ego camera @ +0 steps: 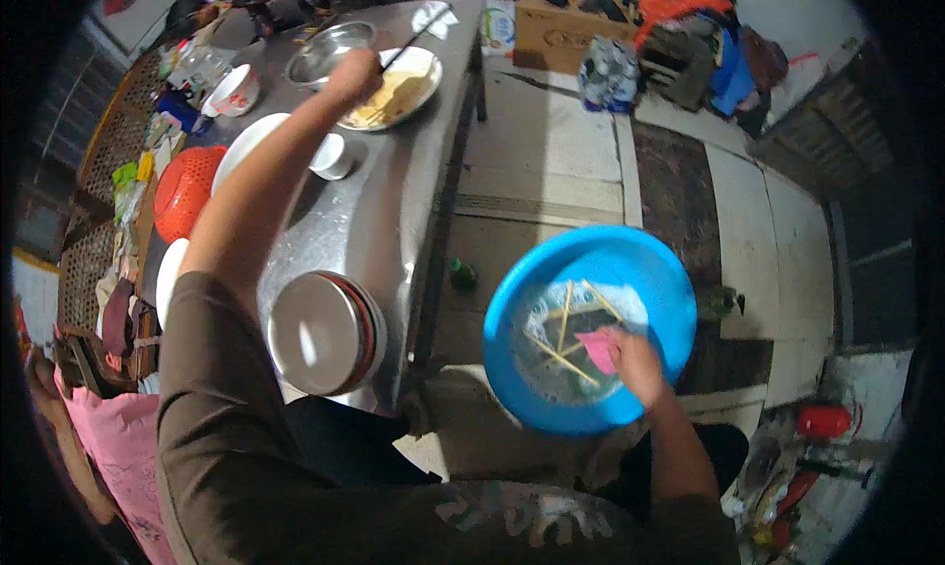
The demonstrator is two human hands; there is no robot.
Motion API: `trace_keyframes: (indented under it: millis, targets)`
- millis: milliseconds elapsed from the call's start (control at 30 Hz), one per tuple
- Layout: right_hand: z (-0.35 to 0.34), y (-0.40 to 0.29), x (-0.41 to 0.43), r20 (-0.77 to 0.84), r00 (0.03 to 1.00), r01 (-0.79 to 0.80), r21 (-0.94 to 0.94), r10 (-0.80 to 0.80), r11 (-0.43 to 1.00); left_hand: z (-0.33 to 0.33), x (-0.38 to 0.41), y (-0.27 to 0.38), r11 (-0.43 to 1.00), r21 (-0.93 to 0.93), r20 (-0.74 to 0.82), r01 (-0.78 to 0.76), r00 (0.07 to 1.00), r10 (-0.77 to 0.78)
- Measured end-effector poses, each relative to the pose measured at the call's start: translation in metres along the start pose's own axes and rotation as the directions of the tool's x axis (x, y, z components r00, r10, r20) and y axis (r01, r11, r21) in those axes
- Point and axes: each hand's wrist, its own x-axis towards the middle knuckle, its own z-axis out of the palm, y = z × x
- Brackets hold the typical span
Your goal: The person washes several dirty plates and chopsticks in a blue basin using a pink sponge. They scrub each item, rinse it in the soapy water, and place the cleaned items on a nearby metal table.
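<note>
My left hand [358,74] reaches far over the metal table, closed around a thin dark stick [419,35] that slants up and away from it. Below and beside that hand is a white plate [437,78] holding yellowish food [402,92]. My right hand [636,366] grips a pink cloth [599,351] above a large blue basin [509,284] on the floor side. Foamy water [583,377] fills the basin's lower part. Several light chopsticks [567,318] lie crossed in that water.
On the steel table [325,229] stand stacked bowls and plates [317,336], a white cup [331,157], a metal basin [303,67] and a red colander [184,192]. Green bottles [463,274] are on the floor by the blue basin. A cardboard box [568,33] stands at the wall.
</note>
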Motion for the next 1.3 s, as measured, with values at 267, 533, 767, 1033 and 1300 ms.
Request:
trace_keyframes:
  millis: [267,533,767,1033,1300]
  targets:
    - [-0.018,-0.004,-0.024,-0.103,0.986,-0.136,-0.044,0.130,0.990,-0.104,-0.118,0.191,0.804,-0.550,0.147,-0.225,0.922,0.359]
    - [-0.028,0.003,-0.061,-0.171,0.972,-0.174,-0.048,0.163,0.984,-0.017,-0.254,0.333,0.842,-0.525,0.584,-0.124,0.667,0.462]
    - [-0.046,0.003,-0.072,-0.152,0.963,-0.221,0.031,0.223,0.975,0.149,-0.308,0.340,0.936,-0.351,0.554,-0.020,0.802,0.224]
    - [-0.036,0.010,-0.067,-0.057,0.974,-0.217,0.030,0.219,0.976,0.091,-0.267,0.334,0.789,-0.591,0.151,-0.165,0.939,0.310]
    - [-0.032,-0.007,-0.058,-0.091,0.990,-0.103,0.024,0.105,0.994,0.017,-0.117,0.261,-0.030,-0.953,0.272,0.302,0.807,-0.524]
